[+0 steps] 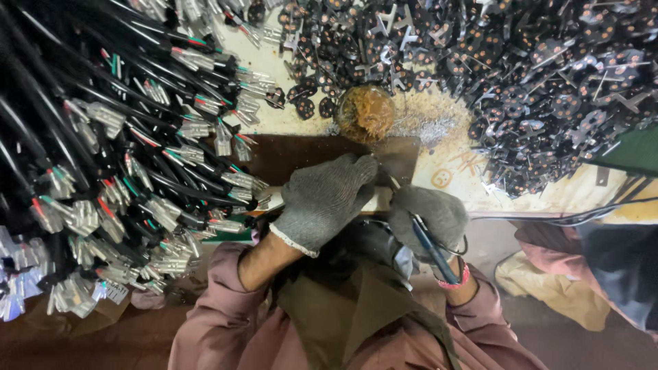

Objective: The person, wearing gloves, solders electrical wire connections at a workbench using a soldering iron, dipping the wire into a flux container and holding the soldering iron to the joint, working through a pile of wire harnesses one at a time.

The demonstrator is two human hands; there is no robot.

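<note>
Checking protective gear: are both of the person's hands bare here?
No: the left hand and right hand both wear grey knit gloves.

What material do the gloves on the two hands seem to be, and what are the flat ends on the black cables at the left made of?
The glove on the left hand and the one on the right hand look like grey knitted fabric, matte, with a pale ribbed cuff. The cable ends look like bare metal, probably stamped: flat, silvery and shiny. The black cables seem plastic- or rubber-coated, with a slight gloss.
</note>
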